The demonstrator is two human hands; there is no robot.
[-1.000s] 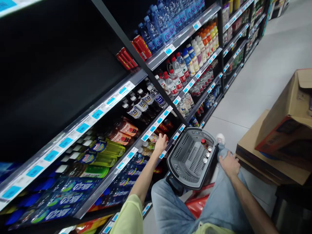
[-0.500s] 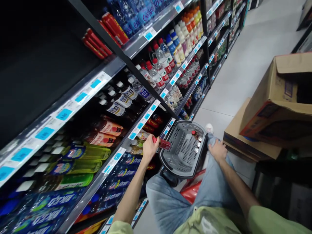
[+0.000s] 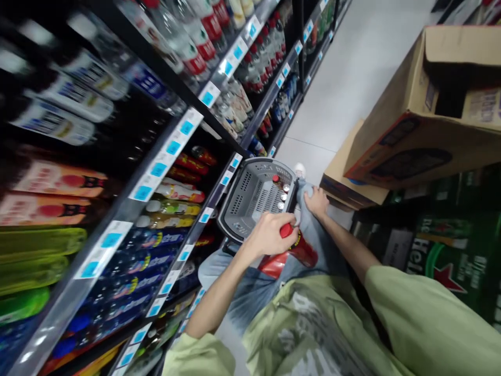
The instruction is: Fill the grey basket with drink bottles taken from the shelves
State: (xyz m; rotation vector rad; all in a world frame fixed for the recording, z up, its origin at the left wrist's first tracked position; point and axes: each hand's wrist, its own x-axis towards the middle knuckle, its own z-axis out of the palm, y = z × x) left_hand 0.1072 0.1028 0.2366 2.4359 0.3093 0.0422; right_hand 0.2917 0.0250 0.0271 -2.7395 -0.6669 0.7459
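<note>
My left hand [image 3: 268, 235] is closed around the neck of a red bottle [image 3: 303, 248] with a red cap, holding it over my lap beside a grey plastic shopping basket [image 3: 250, 196]. Several bottles with red and silver caps [image 3: 282, 190] stand at the basket's right side. My right hand [image 3: 316, 200] rests on my raised knee in blue jeans, fingers curled, just right of the basket. Drink shelves [image 3: 164, 156] filled with bottles run along my left.
Stacked cardboard boxes [image 3: 415, 120] stand on the right, over green beer cases [image 3: 450, 250]. A pale tiled aisle floor [image 3: 352, 78] runs ahead between shelves and boxes. Blue price tags line the shelf edges. A red object lies under the basket.
My left hand left the lower shelf with a red bottle and drew it back past the basket to my lap. The view has swung down and closer to the shelves.
</note>
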